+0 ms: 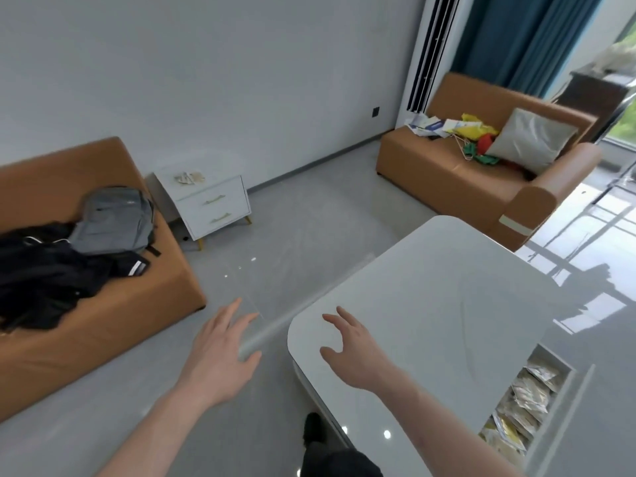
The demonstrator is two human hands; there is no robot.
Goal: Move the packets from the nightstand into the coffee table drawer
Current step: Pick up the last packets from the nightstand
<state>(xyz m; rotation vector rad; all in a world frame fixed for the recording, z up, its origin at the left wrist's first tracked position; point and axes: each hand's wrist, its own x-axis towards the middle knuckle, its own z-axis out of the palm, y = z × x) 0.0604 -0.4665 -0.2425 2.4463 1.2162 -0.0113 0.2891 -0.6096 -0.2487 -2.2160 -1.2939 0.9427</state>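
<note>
Both of my hands are empty right now. The left hand (220, 352) hangs over the floor with fingers spread wide; the right hand (351, 349) hovers over the near corner of the coffee table (430, 297), fingers loosely fanned and holding nothing.

The packets (188, 177) I have yet to fetch lie in a small pale heap on top of the nightstand (206, 201), well beyond the coffee table and just beside the end of the long sofa (103, 304). On the coffee table's right side the drawer (526, 404) stands open, and a row of packets already lies in it.

I judge the step in hand to be the walk back for another load. To do it well I would head straight from the coffee table's corner across the bare floor to the nightstand, sweep the heap together with both hands and take as many as I can hold securely, since thin packets will likely slide.

The coffee table's rounded corner sits close by my right hand, and the sofa's corner juts out on the far side of the gap, so I would keep to the middle. The armchair (481, 173) stands well apart from the coffee table and is not in the way.
</note>
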